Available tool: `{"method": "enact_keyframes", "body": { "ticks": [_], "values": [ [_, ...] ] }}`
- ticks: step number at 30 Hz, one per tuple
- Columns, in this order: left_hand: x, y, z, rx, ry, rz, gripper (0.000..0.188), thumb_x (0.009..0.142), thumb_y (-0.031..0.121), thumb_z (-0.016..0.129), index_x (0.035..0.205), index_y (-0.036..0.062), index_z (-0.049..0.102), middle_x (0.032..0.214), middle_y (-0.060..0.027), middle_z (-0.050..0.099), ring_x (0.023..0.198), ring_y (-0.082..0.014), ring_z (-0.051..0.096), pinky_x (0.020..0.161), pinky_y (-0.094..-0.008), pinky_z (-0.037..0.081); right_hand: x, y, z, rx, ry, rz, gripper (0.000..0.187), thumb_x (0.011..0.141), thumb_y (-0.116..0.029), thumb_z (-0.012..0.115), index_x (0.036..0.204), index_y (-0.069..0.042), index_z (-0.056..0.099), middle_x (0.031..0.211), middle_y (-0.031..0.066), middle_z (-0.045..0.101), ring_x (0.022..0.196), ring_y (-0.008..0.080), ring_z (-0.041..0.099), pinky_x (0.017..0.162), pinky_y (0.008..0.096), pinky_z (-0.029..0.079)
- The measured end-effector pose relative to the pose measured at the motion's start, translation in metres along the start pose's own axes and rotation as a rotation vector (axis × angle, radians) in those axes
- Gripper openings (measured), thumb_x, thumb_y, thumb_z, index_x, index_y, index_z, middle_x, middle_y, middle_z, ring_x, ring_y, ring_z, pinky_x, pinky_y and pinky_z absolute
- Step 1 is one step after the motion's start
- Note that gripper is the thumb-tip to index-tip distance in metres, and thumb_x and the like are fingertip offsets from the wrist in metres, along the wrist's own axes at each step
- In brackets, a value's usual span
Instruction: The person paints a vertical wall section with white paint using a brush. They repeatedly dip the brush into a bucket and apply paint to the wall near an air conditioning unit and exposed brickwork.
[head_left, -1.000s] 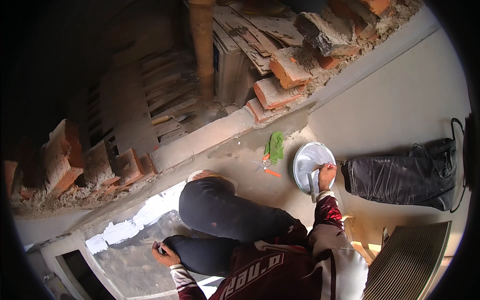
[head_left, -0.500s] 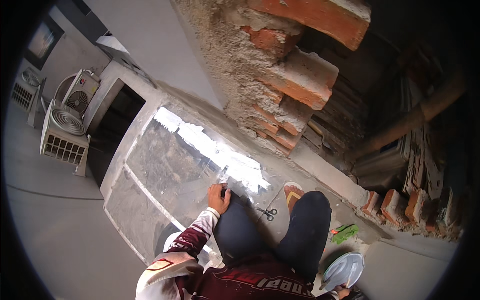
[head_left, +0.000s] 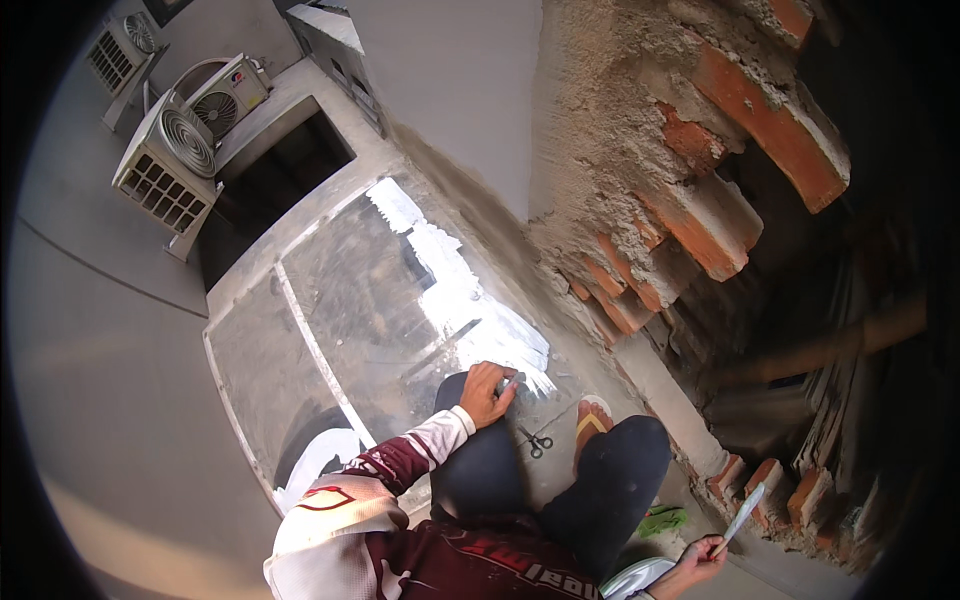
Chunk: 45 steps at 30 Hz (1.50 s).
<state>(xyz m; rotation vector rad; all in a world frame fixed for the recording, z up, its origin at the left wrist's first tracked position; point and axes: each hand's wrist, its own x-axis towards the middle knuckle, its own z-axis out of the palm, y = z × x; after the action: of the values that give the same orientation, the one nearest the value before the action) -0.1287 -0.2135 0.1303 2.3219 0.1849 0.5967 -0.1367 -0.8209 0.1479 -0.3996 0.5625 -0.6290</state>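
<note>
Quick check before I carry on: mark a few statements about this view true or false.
1. The right hand holds a pale, flat tool. True.
2. The scissors lie inside the bucket. False: the scissors lie on the floor between the person's legs, near the sandalled foot.
3. The left hand is by the left knee. True.
4. The white coating covers the whole grey surface. False: the coating forms a ragged strip along one side, with bare grey beside it.
5. The green cloth hangs over the left hand. False: the cloth lies near the bucket.
</note>
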Motion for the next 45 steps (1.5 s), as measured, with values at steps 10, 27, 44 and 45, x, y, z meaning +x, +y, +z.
{"method": "enact_keyframes", "body": {
  "ticks": [10,27,44,45],
  "values": [
    [0.046,0.201,-0.001,-0.702,-0.194,0.058,0.028,0.087,0.011,0.066,0.113,0.0014,0.063,0.107,-0.0106,0.063,0.098,-0.0216,0.060,0.087,-0.0343,0.042,-0.161,0.149,0.261,-0.002,-0.712,0.464,0.014,0.094,-0.005,0.054,0.092,0.004,0.064,0.107,0.0156,0.067,0.098,0.0238,0.065,0.088,0.0344,0.057],
    [0.107,0.101,-0.015,-1.233,0.163,-0.743,0.018,0.097,0.017,0.058,0.094,0.0006,0.066,0.084,-0.0010,0.064,0.073,-0.0051,0.057,0.064,-0.0191,0.047,-0.288,0.385,0.225,-0.342,-0.453,0.871,0.014,0.092,-0.008,0.061,0.104,-0.008,0.054,0.101,0.0050,0.063,0.091,0.0154,0.061,0.081,0.0292,0.050],
    [0.211,-0.223,-0.105,-0.598,0.514,-0.972,0.026,0.098,0.021,0.048,0.101,-0.0027,0.058,0.083,-0.0101,0.060,0.057,-0.0230,0.068,0.045,-0.0338,0.056,-0.119,0.404,0.318,-0.974,-0.943,-0.679,0.053,0.104,-0.036,0.040,0.129,0.010,0.043,0.130,0.0184,0.048,0.120,0.0260,0.045,0.105,0.0350,0.030],
    [0.219,-0.248,-0.113,-0.429,0.481,-1.002,0.028,0.097,0.023,0.050,0.099,-0.0023,0.062,0.077,-0.0116,0.064,0.055,-0.0206,0.067,0.044,-0.0342,0.053,-0.127,0.412,0.323,-0.990,-0.914,-0.698,0.053,0.104,-0.038,0.038,0.126,0.011,0.044,0.127,0.0186,0.048,0.118,0.0262,0.045,0.104,0.0355,0.030]
  ]
}}
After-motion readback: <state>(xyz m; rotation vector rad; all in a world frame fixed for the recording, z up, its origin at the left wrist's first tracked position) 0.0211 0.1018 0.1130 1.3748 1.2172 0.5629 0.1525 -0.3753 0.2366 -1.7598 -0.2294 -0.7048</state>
